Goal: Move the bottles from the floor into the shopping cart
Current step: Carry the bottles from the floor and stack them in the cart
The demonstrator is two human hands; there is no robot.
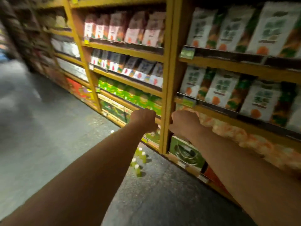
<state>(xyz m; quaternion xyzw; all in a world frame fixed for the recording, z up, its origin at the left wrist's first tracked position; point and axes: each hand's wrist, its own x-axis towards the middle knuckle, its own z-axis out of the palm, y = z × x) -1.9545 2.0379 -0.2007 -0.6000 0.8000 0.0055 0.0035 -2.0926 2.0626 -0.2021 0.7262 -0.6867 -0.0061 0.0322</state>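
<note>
Our left forearm is nearest to the camera and stretches from the lower left corner up toward the shelves. At its left lies the grey floor of the aisle, blurred. A small white cap shows just at the upper edge of this forearm; it may belong to one more bottle, but we cannot be sure.

We see the left hand from the back, in front of the lower shelf boards. Its fingers bend away from us, so we cannot tell if it grips something or is only closed.

Below it, just right of the forearm, the bottles stand on the floor close to the foot of the shelving. We count four, green with white caps, close together and upright.

Further right comes the yellow shelf post, and beside it the right hand, also turned with its back to us. Its state we cannot tell either. Behind it are rows of juice cartons.

The shopping cart is not in view. We judge that the task is at the beginning or in the middle: at least these four bottles are not yet picked up, and how many are already in the cart we cannot know.
</note>
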